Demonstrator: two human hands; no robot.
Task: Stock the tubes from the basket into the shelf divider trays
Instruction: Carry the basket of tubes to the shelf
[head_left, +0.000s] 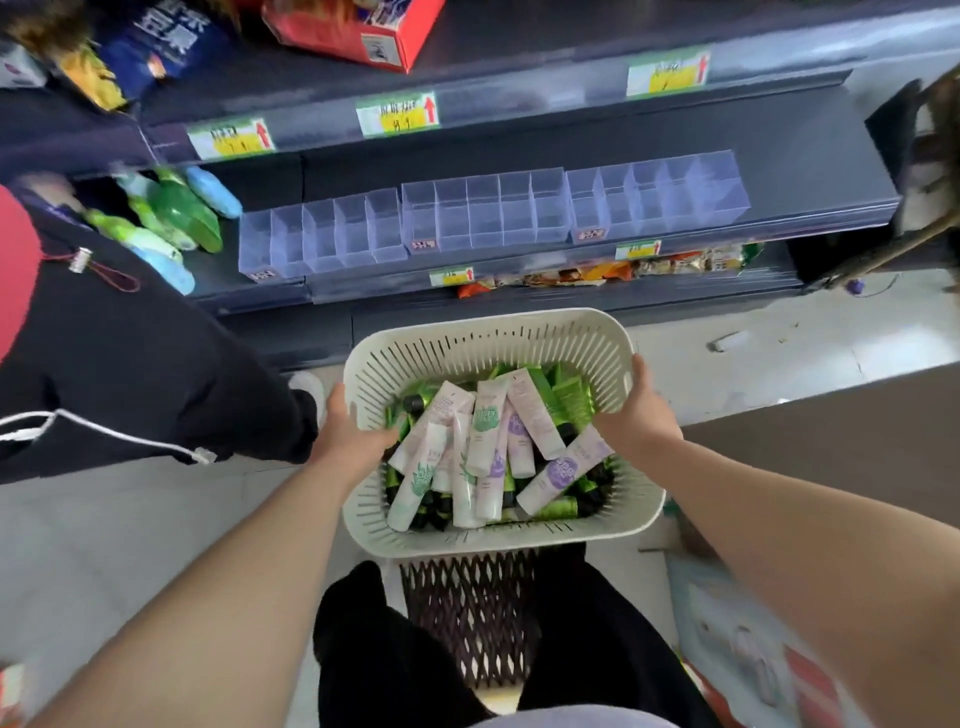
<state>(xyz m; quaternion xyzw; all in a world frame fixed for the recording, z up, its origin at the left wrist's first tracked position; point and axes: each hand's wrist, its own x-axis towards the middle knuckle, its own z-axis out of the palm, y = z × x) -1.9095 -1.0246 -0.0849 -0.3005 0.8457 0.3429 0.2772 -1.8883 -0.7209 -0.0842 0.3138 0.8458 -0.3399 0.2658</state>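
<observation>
The left hand (353, 439) and right hand (638, 413) grip the basket (493, 321) at 9 and 3 o'clock. A tilt could spill the tubes (485, 436).

Here's a dark grey metal shelving unit (519, 130), its tiers stepping down toward a pale grey tiled floor (130, 519); white-and-yellow price labels with red arrows (397, 113) run along the upper shelf edge; a red cardboard box (353, 31) sits up top; green and blue plastic bottles (176, 208) cluster at the left of the middle tier; orange snack packets (597, 273) crowd the lowest tier; a bystander in black clothing (130, 364) stands at left; the light is soft and even.
</observation>
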